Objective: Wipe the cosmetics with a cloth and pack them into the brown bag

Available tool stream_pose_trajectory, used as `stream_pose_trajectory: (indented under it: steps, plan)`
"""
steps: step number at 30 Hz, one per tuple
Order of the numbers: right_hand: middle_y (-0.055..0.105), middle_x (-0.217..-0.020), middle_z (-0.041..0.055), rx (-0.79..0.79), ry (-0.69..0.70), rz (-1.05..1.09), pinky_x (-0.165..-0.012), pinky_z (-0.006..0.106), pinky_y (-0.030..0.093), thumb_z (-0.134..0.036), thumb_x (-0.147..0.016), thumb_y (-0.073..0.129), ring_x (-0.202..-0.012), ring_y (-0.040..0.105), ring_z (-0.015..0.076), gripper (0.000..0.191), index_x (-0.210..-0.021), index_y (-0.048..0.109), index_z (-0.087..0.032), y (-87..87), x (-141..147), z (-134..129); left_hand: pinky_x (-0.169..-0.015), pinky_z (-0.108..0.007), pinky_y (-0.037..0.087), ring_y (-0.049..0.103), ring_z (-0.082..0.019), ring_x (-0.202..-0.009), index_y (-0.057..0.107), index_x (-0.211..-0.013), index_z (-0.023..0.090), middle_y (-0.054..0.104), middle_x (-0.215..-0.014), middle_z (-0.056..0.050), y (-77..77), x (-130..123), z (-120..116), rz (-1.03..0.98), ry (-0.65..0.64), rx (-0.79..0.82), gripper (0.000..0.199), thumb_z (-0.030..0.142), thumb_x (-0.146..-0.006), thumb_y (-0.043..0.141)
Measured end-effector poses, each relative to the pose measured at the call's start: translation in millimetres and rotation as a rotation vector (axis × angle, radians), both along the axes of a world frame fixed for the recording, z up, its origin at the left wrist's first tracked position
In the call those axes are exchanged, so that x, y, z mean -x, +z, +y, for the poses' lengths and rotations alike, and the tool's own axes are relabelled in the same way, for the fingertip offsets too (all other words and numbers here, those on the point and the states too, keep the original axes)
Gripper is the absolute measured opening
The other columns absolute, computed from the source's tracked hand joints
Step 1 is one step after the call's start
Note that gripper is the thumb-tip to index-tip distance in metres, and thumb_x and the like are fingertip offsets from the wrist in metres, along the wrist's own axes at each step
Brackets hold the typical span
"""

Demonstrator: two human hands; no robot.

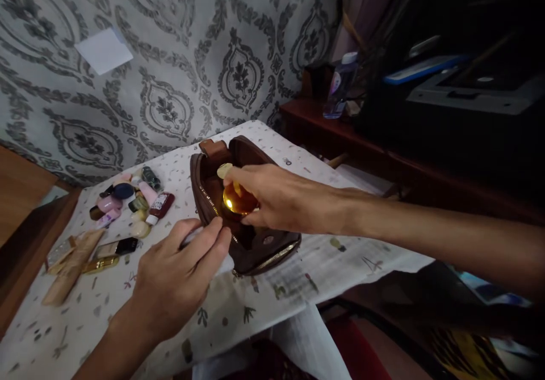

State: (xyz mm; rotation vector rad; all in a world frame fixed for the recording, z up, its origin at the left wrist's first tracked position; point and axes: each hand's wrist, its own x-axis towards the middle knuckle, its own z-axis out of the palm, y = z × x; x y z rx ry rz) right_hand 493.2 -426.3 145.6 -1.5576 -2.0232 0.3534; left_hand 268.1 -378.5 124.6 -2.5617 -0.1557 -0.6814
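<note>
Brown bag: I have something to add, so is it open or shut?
Open: the brown bag has its zip edges apart, and the right hand holds an amber bottle in its opening.

Right hand [259, 191] grips amber bottle [242, 199], yellowish cap [224, 170] showing, within mouth of open brown bag [196, 180]. Left hand [181, 278] at bag's near left edge; pale item [193, 236] beneath it, mostly hidden. To the left, on printed tablecloth [102, 317]: dark red bottle [160, 207], beige tube [75, 269]. White paper [104, 51] against patterned wall [240, 76]. Clear bottle [340, 87], white-capped, on reddish desk [309, 123], far right side.
</note>
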Motion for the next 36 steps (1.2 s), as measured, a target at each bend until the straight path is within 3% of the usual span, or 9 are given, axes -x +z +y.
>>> stream_pose_trajectory:
  steps: [4,11,16,19,22,27,33,36]
  plan:
    - [0.062,-0.076,-0.0025,0.228,0.110,-0.052,-0.052,0.024,0.039,-0.005,-0.065,0.073,-0.061,0.056,0.0132,0.032,-0.089,0.061,-0.021,2.1,5.4,10.6,-0.075,-0.036,0.052,0.060,-0.025,-0.097,0.068,-0.115,0.017,0.073,-0.112,-0.006,-5.8,-0.2,1.5,-0.047,-0.042,0.055,0.039,0.005,-0.087,0.045]
    - [0.062,-0.069,0.0005,0.381,0.192,-0.299,-0.049,0.026,0.035,-0.006,-0.064,0.076,-0.055,0.054,0.0145,0.019,-0.077,0.068,-0.017,-11.7,18.2,27.1,-0.072,-0.037,0.051,0.059,-0.027,-0.096,0.067,-0.114,0.011,0.072,-0.115,-0.011,-4.5,-1.6,5.6,-0.016,-0.090,0.067,0.033,0.004,-0.089,0.046]
    - [0.067,-0.098,0.0076,0.228,0.157,-0.390,-0.053,0.027,0.037,-0.004,-0.067,0.070,-0.063,0.060,0.0151,0.028,-0.092,0.071,-0.017,-36.8,16.1,25.2,-0.073,-0.037,0.051,0.058,-0.027,-0.099,0.067,-0.116,0.012,0.071,-0.117,-0.011,-5.9,-1.4,6.2,-0.019,-0.092,0.087,0.034,0.005,-0.090,0.045]
    - [0.066,-0.104,0.0087,0.249,0.175,-0.421,-0.054,0.027,0.038,-0.006,-0.067,0.071,-0.066,0.062,0.0160,0.033,-0.097,0.071,-0.017,-37.7,12.4,25.2,-0.074,-0.036,0.051,0.058,-0.026,-0.100,0.068,-0.116,0.014,0.071,-0.119,-0.009,-6.5,-0.7,6.3,-0.020,-0.079,0.098,0.036,0.006,-0.090,0.045]
    - [0.066,-0.101,0.0065,0.300,0.148,-0.390,-0.055,0.026,0.039,-0.010,-0.066,0.074,-0.071,0.063,0.0171,0.030,-0.095,0.070,-0.018,-21.3,6.4,28.7,-0.073,-0.037,0.052,0.058,-0.026,-0.098,0.068,-0.115,0.015,0.071,-0.117,-0.008,-4.9,-0.5,6.5,-0.001,-0.071,0.071,0.037,0.005,-0.089,0.043]
    - [0.065,-0.076,-0.0001,0.142,0.094,-0.179,-0.063,0.027,0.041,-0.002,-0.075,0.061,-0.071,0.061,0.0162,0.019,-0.081,0.069,-0.018,4.7,-4.3,34.3,-0.068,-0.037,0.053,0.058,-0.026,-0.094,0.067,-0.113,0.013,0.073,-0.114,-0.008,-0.1,-2.1,6.1,0.016,-0.076,0.028,0.037,0.004,-0.088,0.042]
    - [0.066,-0.080,0.0016,0.128,0.174,-0.248,-0.063,0.027,0.042,-0.004,-0.065,0.071,-0.074,0.062,0.0179,0.018,-0.074,0.067,-0.019,-12.6,-6.4,31.5,-0.066,-0.034,0.053,0.059,-0.026,-0.092,0.067,-0.112,0.012,0.073,-0.112,-0.009,1.0,-3.5,4.7,0.002,-0.079,0.018,0.033,0.004,-0.088,0.045]
    - [0.067,-0.089,0.0038,0.081,0.247,-0.328,-0.068,0.029,0.044,-0.004,-0.060,0.075,-0.086,0.061,0.0214,0.021,-0.072,0.068,-0.019,-22.4,-3.9,31.1,-0.069,-0.034,0.053,0.059,-0.025,-0.094,0.066,-0.114,0.015,0.072,-0.114,-0.008,-0.2,-2.8,4.7,0.001,-0.069,0.024,0.035,0.005,-0.088,0.044]
